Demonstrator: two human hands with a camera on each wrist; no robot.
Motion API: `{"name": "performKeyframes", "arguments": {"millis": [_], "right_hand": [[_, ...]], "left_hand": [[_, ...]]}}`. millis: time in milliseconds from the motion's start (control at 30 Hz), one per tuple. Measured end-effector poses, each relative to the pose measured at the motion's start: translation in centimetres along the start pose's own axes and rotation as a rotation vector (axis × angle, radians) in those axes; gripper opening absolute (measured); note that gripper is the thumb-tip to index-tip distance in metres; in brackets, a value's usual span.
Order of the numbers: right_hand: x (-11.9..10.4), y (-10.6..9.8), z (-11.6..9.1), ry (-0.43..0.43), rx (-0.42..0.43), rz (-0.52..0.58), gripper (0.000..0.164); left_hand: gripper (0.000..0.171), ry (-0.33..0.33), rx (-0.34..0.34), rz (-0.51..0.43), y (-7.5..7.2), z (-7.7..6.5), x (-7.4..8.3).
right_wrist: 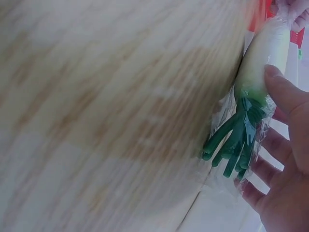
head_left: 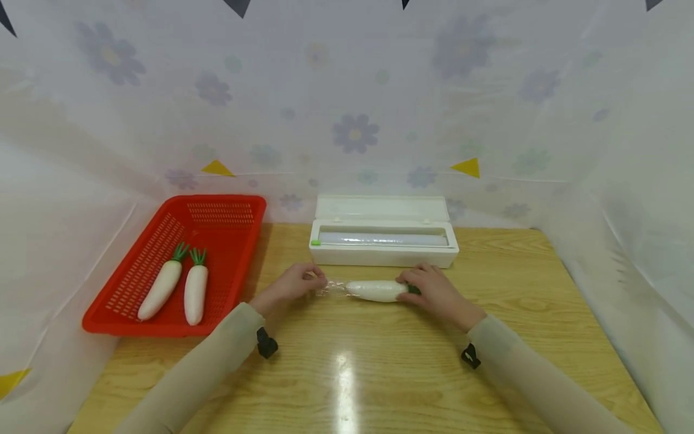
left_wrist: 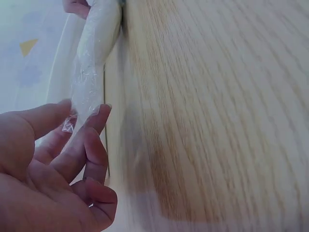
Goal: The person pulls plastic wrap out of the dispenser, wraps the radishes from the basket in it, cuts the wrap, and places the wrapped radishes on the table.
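A white radish (head_left: 375, 290) wrapped in clear plastic film lies crosswise on the table, its green stalks (right_wrist: 236, 135) pointing right. My left hand (head_left: 295, 282) pinches the gathered tail of the film (head_left: 336, 288) at the radish's left tip. In the left wrist view this twisted film (left_wrist: 87, 87) runs from the thumb and fingers up to the radish. At the stalk end, my right hand (head_left: 434, 292) holds the radish, thumb on the near side and fingers on the far side. Loose film surrounds the stalks in the right wrist view.
Behind the hands stands a white cling film dispenser (head_left: 384, 259), its lid up and a roll inside. Two more white radishes, one (head_left: 161, 290) beside another (head_left: 196, 295), lie in a red plastic basket (head_left: 246, 265) at the left. Patterned white sheeting (head_left: 352, 78) encloses the wooden table (head_left: 412, 374).
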State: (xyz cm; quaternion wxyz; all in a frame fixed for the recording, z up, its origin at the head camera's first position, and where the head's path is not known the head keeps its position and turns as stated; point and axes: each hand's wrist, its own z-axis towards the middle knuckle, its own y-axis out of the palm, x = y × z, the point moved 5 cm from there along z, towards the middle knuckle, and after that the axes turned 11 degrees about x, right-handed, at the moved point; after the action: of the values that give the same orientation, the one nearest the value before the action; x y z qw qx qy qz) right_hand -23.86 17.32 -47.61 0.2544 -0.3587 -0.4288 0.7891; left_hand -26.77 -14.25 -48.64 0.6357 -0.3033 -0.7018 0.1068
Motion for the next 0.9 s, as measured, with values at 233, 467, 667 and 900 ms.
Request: {"name": "performKeyframes", "arguments": {"millis": [233,467,667,900], "right_hand": [[0.1,-0.1,0.0,-0.025,-0.003,-0.011,0.033],[-0.1,-0.3,0.1,-0.046,-0.001,-0.017,0.034],[-0.4,-0.5,0.3,-0.059,0.007,-0.022,0.033],[-0.3,-0.4,0.4,-0.05,0.002,-0.029,0.033]], "left_hand": [[0.031,-0.078,0.023,0.024,-0.2,-0.1,0.0],[0.02,-0.08,0.065,-0.035,-0.3,-0.1,0.4],[0.022,-0.018,0.093,-0.071,0.6,0.2,2.4],[0.017,0.059,0.071,-0.131,3.3,0.8,5.1]]}}
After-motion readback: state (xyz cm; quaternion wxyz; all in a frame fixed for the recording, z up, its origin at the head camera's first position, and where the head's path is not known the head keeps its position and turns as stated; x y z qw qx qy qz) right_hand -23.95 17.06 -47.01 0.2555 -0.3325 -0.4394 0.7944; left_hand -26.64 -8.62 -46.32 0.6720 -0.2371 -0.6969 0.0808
